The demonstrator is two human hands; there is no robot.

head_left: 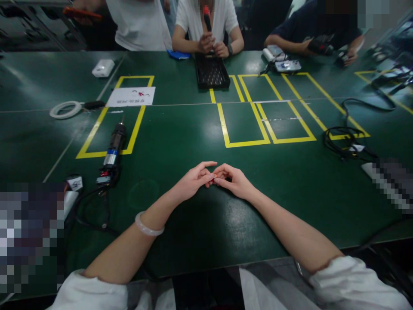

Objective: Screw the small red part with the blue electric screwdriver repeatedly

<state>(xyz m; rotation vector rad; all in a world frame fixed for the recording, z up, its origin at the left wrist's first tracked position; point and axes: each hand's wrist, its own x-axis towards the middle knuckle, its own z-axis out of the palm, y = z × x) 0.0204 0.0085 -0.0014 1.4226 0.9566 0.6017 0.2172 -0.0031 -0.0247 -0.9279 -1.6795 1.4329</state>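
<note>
Over the middle of the green table (180, 232), my left hand (196, 180) and my right hand (235, 181) meet at the fingertips. Between them is a tiny orange-red piece (214, 176), too small and too covered by fingers to tell its kind. The thumb and fingers of each hand are pinched together on it. My left index finger stretches forward above the other fingers. A pale bangle (149, 226) circles my left wrist.
An electric screwdriver (112, 146) with a cable lies at left, near a paper sheet (131, 97) and a tape roll (66, 110). Across the table, a person's hands hold a red-tipped tool (207, 17) above a black tray (213, 72). Coiled cable (343, 140) lies right.
</note>
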